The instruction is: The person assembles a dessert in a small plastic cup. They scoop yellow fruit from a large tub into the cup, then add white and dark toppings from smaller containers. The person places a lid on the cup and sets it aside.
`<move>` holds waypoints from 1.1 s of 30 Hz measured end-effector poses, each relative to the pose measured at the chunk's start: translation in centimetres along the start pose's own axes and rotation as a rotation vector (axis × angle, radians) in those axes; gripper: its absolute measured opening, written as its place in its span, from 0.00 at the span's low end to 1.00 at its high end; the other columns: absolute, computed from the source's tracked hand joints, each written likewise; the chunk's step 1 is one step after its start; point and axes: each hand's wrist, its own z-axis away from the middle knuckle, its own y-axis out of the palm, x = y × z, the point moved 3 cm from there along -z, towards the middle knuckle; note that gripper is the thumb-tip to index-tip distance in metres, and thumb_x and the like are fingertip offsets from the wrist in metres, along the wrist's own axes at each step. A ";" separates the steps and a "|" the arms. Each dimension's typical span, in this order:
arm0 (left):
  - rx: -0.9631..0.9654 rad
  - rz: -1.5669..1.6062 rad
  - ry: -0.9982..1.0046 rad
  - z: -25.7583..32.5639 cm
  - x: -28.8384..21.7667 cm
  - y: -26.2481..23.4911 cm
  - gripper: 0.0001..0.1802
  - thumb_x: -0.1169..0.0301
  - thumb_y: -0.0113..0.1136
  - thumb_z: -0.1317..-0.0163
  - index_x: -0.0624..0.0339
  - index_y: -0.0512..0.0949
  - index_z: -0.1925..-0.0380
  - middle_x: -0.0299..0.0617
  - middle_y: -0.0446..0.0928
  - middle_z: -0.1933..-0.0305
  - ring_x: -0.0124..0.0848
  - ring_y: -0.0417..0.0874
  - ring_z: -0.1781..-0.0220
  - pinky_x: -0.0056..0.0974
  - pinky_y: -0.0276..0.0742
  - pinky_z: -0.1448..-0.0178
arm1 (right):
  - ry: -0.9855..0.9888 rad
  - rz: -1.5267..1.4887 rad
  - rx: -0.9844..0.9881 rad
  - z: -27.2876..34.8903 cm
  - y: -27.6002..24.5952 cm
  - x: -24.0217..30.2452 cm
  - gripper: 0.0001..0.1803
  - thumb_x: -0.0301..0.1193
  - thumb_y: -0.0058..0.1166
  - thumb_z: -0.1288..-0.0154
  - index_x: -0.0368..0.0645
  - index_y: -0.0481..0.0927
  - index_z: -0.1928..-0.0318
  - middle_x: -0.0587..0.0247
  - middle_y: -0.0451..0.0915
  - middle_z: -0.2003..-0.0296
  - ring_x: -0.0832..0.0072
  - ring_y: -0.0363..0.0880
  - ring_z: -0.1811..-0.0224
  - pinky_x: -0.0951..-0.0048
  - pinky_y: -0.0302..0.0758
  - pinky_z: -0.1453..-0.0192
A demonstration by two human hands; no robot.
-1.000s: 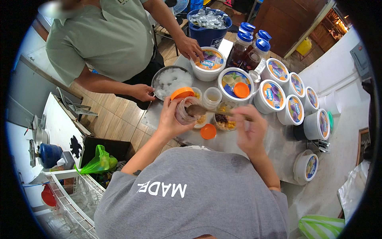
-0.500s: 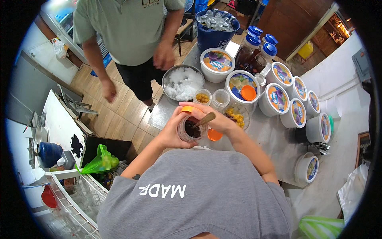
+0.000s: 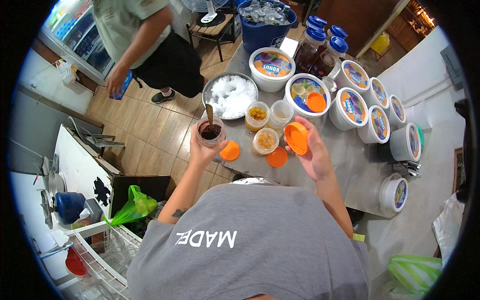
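Note:
My left hand [image 3: 201,151] is wrapped round a clear jar [image 3: 216,141] of dark, sticky-looking filling, with a spoon [image 3: 209,114] standing in it. My right hand [image 3: 317,156] grips an orange screw lid [image 3: 298,138], its hollow side showing. Between my hands are a jar of pale chunks in liquid [image 3: 265,141], a jar of yellow pieces [image 3: 257,114] and a clear jar [image 3: 281,113] whose contents I cannot make out. Orange lids [image 3: 230,150] [image 3: 276,156] lie on the metal table near them. Beyond the left jar sits a metal bowl of crushed ice [image 3: 206,96].
Several white tubs [image 3: 350,107] with printed lids crowd the table's right side. Blue-lidded pitchers [image 3: 325,62] and a blue bucket of bottles [image 3: 264,37] stand at the back. A person [image 3: 160,60] is on the tiled floor at the far left.
My hands have moved apart: the left carries the jar with the spoon leftward, the right takes the orange lid rightward. The jar of pale chunks now shows. The other person has turned and moved left.

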 end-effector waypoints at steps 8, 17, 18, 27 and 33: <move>-0.106 -0.149 0.047 -0.3 8.6 -0.2 0.48 0.69 0.83 0.62 0.63 0.65 0.41 0.44 0.73 0.46 0.36 0.76 0.43 0.40 0.72 0.37 | -0.499 1.125 0.239 -1.7 6.8 -1.2 0.35 0.30 0.70 0.51 0.46 0.73 0.40 0.50 0.72 0.42 0.55 0.72 0.38 0.60 0.69 0.34; -0.085 -0.019 0.004 -0.2 7.9 -0.3 0.48 0.67 0.80 0.56 0.64 0.61 0.37 0.46 0.72 0.43 0.38 0.74 0.40 0.41 0.70 0.34 | -0.173 1.920 0.624 -12.0 9.8 -12.5 0.31 0.29 0.67 0.51 0.44 0.73 0.44 0.50 0.72 0.49 0.57 0.75 0.46 0.60 0.75 0.42; -0.101 -0.014 0.000 0.1 8.4 -0.9 0.48 0.67 0.80 0.56 0.64 0.61 0.38 0.46 0.72 0.43 0.38 0.74 0.39 0.41 0.70 0.34 | -0.131 1.910 0.638 -12.3 10.2 -12.4 0.32 0.29 0.67 0.51 0.44 0.72 0.43 0.50 0.72 0.49 0.57 0.75 0.45 0.60 0.75 0.42; -0.159 -0.042 -0.003 2.2 8.1 -1.4 0.41 0.66 0.78 0.52 0.64 0.64 0.42 0.48 0.72 0.45 0.38 0.74 0.40 0.41 0.70 0.36 | -0.212 1.945 0.624 -13.2 9.4 -13.6 0.32 0.27 0.66 0.52 0.46 0.73 0.43 0.50 0.72 0.49 0.55 0.75 0.49 0.61 0.78 0.46; -0.136 -0.046 0.032 3.7 7.7 -0.9 0.43 0.69 0.78 0.53 0.66 0.63 0.40 0.48 0.70 0.44 0.37 0.73 0.40 0.41 0.68 0.34 | -0.367 1.960 0.407 -12.9 7.5 -14.3 0.26 0.29 0.66 0.51 0.43 0.74 0.49 0.49 0.73 0.53 0.55 0.76 0.52 0.59 0.78 0.49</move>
